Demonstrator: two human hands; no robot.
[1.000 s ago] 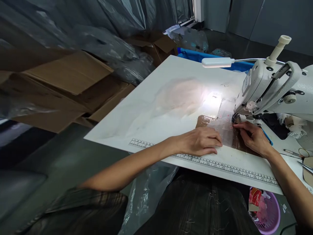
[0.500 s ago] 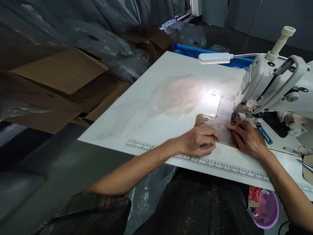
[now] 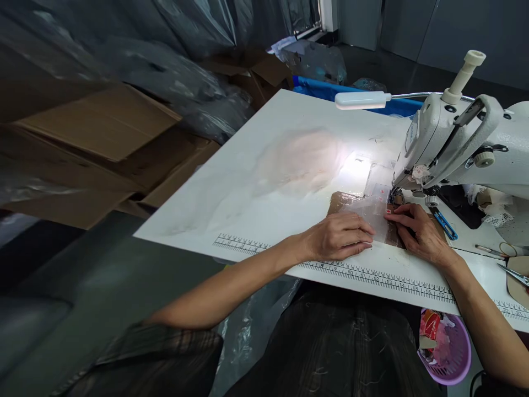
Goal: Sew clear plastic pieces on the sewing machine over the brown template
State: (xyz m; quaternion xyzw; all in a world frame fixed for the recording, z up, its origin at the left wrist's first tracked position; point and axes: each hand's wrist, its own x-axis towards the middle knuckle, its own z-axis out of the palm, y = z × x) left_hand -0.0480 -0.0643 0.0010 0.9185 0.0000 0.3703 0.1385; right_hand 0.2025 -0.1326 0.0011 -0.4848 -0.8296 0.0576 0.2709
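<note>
A piece of sheer whitish fabric (image 3: 369, 212) lies on the sewing machine's bed, its far end by the presser foot (image 3: 397, 196). My left hand (image 3: 341, 237) rests at the fabric's left near edge, fingers curled together on it. On the other side, my right hand (image 3: 419, 231) has thumb and forefinger closed on the fabric's right edge, just in front of the presser foot. A small red mark shows by that fingertip. Under the fabric is a brown, shiny plate or tape (image 3: 343, 200). The white sewing machine (image 3: 446, 143) stands beyond my right hand.
A lit white lamp (image 3: 361, 100) hangs over the white table (image 3: 231, 182), where a pale sheer heap (image 3: 301, 160) lies. A blue cutter (image 3: 445, 223) and scissors (image 3: 514, 274) are at right. A printed ruler (image 3: 372, 277) runs along the front edge. Cardboard boxes (image 3: 99, 121) stand left; a purple basket (image 3: 454, 353) sits below.
My left fingers have straightened a little and moved slightly right along the fabric. The right hand keeps its pinch beside the presser foot. The view has shifted slightly.
</note>
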